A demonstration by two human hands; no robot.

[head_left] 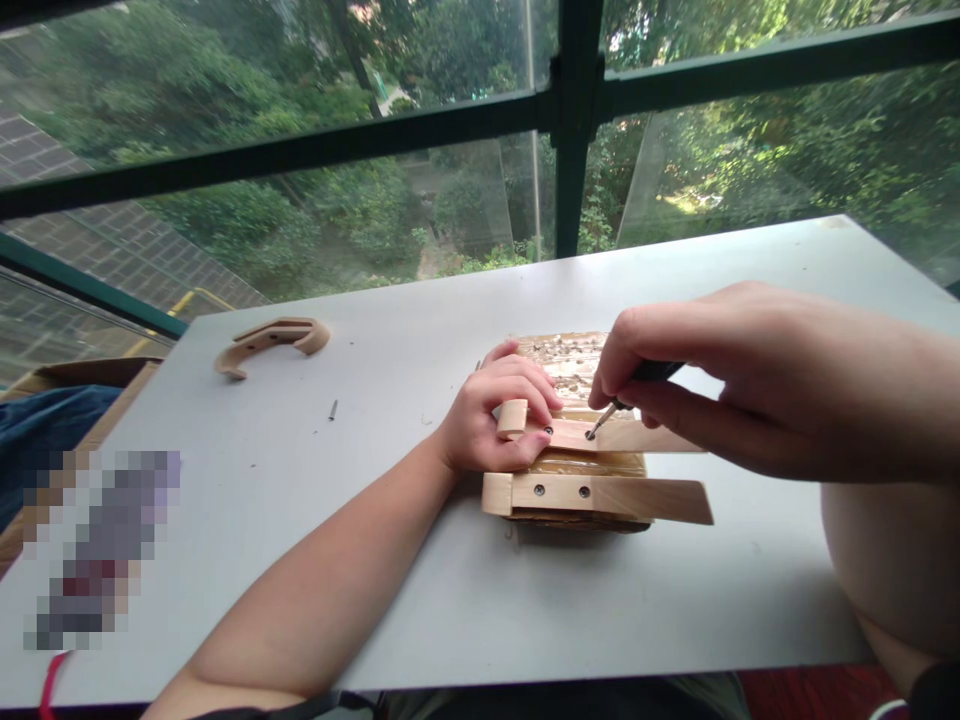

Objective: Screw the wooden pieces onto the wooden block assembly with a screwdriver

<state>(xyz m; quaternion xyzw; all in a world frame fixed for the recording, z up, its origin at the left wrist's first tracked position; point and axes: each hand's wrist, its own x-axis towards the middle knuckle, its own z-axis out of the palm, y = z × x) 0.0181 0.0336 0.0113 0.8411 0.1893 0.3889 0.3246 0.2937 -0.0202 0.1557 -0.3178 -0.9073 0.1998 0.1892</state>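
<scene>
My right hand [739,375] is wrapped round a screwdriver [654,371] with a black handle. Its tip meets a screw [589,435] in a pale wooden bar [571,434]. With the thumb and fingers, my left hand [495,400] grips this bar near its raised, hooked end. A second screw shows beside my thumb. Closer to me lies a similar wooden bar [630,497] with two dark screws. Both bars rest across a block [562,348] that looks covered in shiny clear tape. My right hand hides part of the upper bar's far end.
A curved wooden piece [274,335] lies at the back left of the white table [390,570]. One loose screw [333,409] is in front of it. At the far left stands a cardboard box [135,375] with blue cloth [52,430]. Green-framed windows [577,130] border the back edge.
</scene>
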